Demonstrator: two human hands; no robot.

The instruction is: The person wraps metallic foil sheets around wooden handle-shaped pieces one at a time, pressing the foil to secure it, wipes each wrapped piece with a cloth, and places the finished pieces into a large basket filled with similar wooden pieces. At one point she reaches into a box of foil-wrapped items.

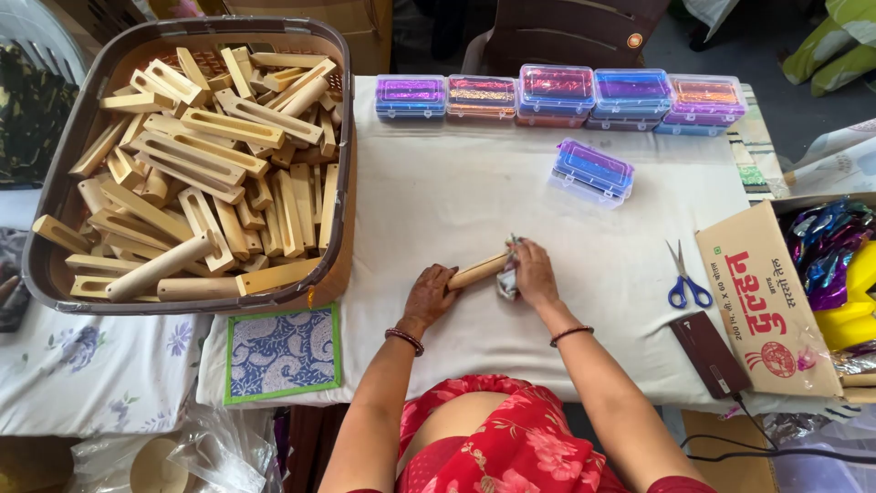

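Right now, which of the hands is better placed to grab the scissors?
The right hand, probably. The blue-handled scissors lie on the cloth on its side, while the left hand grips the wooden stick farther away.

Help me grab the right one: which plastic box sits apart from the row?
The blue-lidded box, lying askew on the white cloth in front of the row of five at the far edge; it is nearest the right hand.

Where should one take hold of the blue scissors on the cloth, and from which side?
Grip the scissors by the blue handle loops, coming from the near edge of the table: the loops point toward the person, while the closed blades point away.
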